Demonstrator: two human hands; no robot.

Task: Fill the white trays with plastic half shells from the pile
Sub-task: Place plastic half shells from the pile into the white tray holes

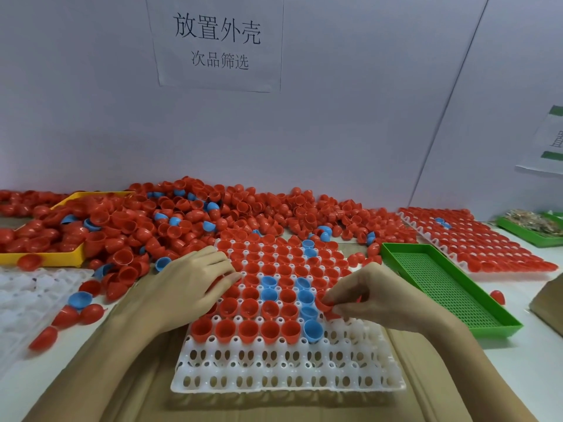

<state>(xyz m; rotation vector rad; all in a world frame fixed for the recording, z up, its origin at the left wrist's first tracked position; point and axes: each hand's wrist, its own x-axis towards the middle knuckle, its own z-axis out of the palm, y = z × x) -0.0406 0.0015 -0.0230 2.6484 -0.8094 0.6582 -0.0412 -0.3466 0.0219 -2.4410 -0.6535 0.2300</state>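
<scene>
A white tray [286,373] lies in front of me, its far rows filled with red and some blue half shells, its near rows bare. My right hand [368,295] pinches a red half shell [323,303] over the tray's right side, beside the filled cells. My left hand [189,281] rests on the tray's left side, fingers curled over red shells there; whether it grips one is hidden. The pile of red and blue half shells [195,217] spreads along the wall behind the tray.
A yellow tray [42,258] with shells sits at the left, an unfilled white tray [33,287] below it. A green mesh tray [441,281] lies right of the work tray. A filled white tray [475,239] and another green tray [530,231] are at the far right. Loose shells [79,312] lie at the left.
</scene>
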